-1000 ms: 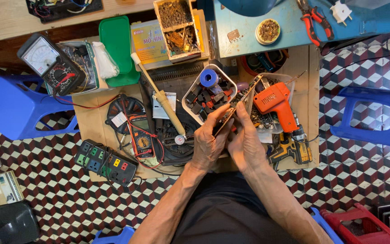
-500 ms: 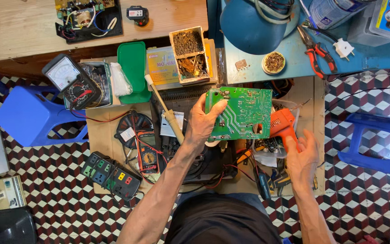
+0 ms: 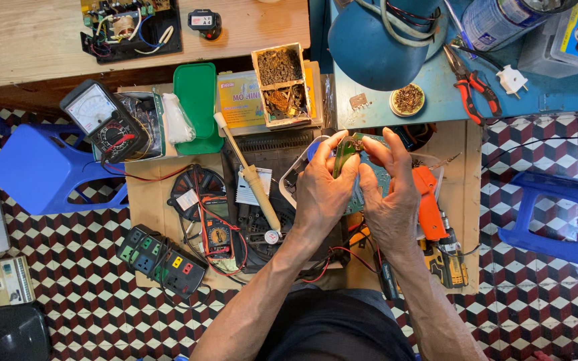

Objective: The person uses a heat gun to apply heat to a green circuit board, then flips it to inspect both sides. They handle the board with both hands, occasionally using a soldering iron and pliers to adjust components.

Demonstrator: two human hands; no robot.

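The green circuit board [image 3: 346, 155] is held edge-on to the camera, so it shows as a thin strip whose long axis runs up and down the view, away from the person's body, with its top end tipped a little right. It sits between the two hands, raised above the cluttered cardboard work surface [image 3: 148, 194]. The left hand [image 3: 321, 190] lies on its left side, fingers [image 3: 322, 148] curled shut around that edge; the right hand [image 3: 388, 200] presses in from the right, fingers [image 3: 377, 152] closed on the upper end. Both hands touch the board, neither nearer than the other. Just right of the right hand lies an orange drill [image 3: 431, 207]; left of the left hand a soldering iron [image 3: 249, 175] lies slantwise, with a multimeter [image 3: 217, 230] beyond it.
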